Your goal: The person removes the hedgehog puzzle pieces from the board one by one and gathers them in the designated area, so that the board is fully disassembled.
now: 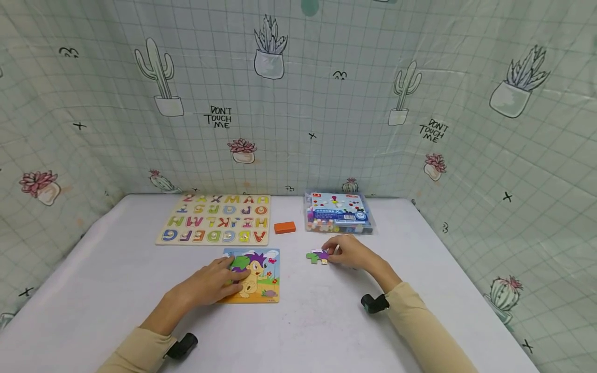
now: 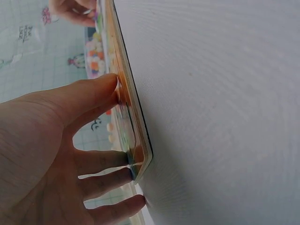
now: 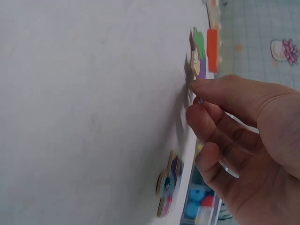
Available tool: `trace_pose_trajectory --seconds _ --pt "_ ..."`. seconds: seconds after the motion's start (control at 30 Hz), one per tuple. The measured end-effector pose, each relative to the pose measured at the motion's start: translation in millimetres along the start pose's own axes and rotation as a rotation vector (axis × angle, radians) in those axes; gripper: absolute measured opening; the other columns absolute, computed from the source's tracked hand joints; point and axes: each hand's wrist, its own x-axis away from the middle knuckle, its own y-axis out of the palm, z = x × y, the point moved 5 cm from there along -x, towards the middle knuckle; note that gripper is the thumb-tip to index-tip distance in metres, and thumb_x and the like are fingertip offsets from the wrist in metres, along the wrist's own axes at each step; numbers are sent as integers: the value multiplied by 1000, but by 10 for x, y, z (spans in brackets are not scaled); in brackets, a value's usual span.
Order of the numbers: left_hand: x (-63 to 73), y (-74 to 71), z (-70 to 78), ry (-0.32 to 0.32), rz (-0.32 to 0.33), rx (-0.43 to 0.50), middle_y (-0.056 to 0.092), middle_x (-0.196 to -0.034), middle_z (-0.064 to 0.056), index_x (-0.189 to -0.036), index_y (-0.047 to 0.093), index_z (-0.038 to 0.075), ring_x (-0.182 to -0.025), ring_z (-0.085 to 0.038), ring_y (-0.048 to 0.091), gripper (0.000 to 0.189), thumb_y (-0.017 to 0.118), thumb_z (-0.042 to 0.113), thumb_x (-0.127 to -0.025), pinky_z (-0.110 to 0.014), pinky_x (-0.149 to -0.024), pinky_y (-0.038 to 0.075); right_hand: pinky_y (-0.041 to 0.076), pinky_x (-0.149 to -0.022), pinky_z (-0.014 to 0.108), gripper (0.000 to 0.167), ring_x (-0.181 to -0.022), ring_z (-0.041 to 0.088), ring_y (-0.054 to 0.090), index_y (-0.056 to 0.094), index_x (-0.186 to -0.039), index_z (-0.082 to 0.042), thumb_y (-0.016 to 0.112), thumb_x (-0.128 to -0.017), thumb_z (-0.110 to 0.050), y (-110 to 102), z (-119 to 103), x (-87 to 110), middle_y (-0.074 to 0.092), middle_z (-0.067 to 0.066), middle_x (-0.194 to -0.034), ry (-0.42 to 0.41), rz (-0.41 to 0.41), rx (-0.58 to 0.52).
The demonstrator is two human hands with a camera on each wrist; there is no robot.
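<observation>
My left hand (image 1: 210,282) lies with extended fingers over the left part of a hedgehog jigsaw puzzle board (image 1: 267,277). In the left wrist view its thumb (image 2: 105,84) touches the face of the board and other fingertips sit at its edge. My right hand (image 1: 350,252) pinches a green, purple and tan jigsaw piece (image 1: 315,256) between thumb and fingers. The right wrist view shows this piece tilted close over the table. Another jigsaw piece (image 3: 168,185), with an eye printed on it, lies on the table near the right hand's curled lower fingers.
Behind the hedgehog board lies a wooden letter board (image 1: 214,220) with colourful letters. An orange block (image 1: 284,228) sits to its right. Farther right at the back is a clear plastic box (image 1: 339,212) of small colourful parts. A patterned curtain (image 1: 298,103) surrounds the white table (image 1: 298,331).
</observation>
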Motion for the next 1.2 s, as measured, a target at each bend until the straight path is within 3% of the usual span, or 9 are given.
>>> trace_pose_trajectory --seconds 0.3,0.53,0.93,1.2 --pt "-13 18 -11 -12 -10 -1 36 -151 -32 -137 58 19 -140 -51 33 42 59 33 -98 -70 -107 34 46 -58 19 24 -70 10 52 70 -112 -1 69 -89 -4 -72 180 99 67 5 -90 -2 10 -4" --pt "-16 33 -16 -19 -9 -5 36 -152 -31 -137 58 19 -140 -50 33 42 59 34 -98 -70 -107 34 45 -59 19 25 -71 9 52 71 -114 -2 68 -90 -4 -88 236 116 68 3 -92 -6 11 32" --pt "-3 17 -1 -4 -2 -16 37 -151 -31 -137 58 19 -140 -50 33 42 58 34 -98 -69 -107 35 46 -61 19 25 -71 7 52 71 -114 -2 68 -90 -4 -121 208 148 69 6 -94 -54 30 57" --pt "3 21 28 14 24 -21 38 -149 -33 -136 59 15 -139 -51 35 40 58 29 -99 -68 -107 35 45 -57 19 28 -68 7 52 70 -116 -1 68 -89 -7 -96 97 103 69 5 -94 -34 16 23"
